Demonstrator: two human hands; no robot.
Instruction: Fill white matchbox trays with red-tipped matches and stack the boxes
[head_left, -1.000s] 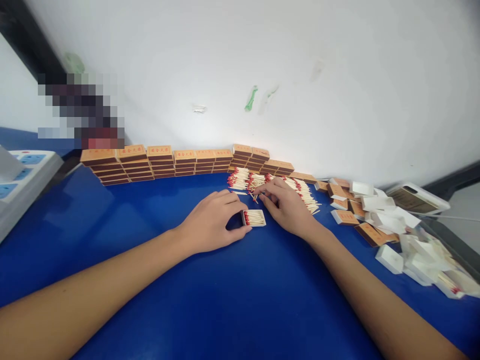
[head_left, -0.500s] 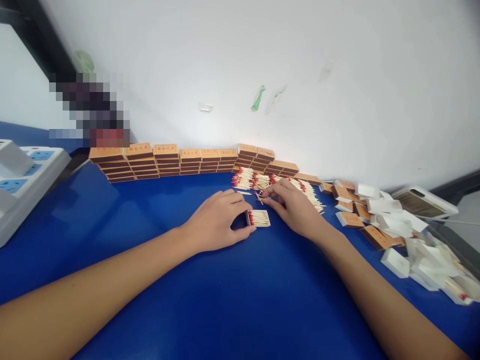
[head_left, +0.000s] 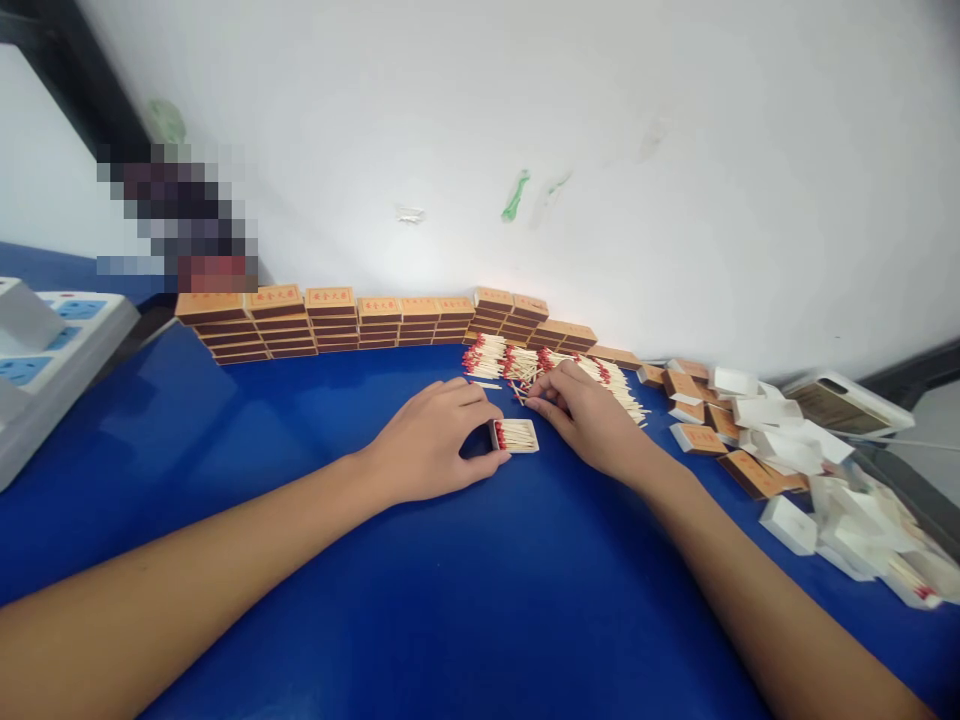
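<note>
My left hand [head_left: 442,440] grips the left end of a white matchbox tray [head_left: 535,447] between thumb and fingers. Red-headed matches [head_left: 517,435] lie side by side in that tray, heads to the left. Just beyond its right end, my right hand [head_left: 581,410] is closed in a pinch at a few loose matches [head_left: 519,392] on the blue table; its fingertips partly hide them. Piles of more matches [head_left: 486,355] lie behind both hands, some covered by my right hand.
Stacked orange matchboxes [head_left: 330,310] line the wall's foot. To the right lie scattered matchbox sleeves [head_left: 701,438] and white trays [head_left: 789,525], one holding matches. A white power strip [head_left: 82,350] sits at the left, and a white device [head_left: 851,402] leans at the far right.
Hardly anything differs. My right hand's fingertips have shifted very slightly at the loose matches; my left hand stays on the tray.
</note>
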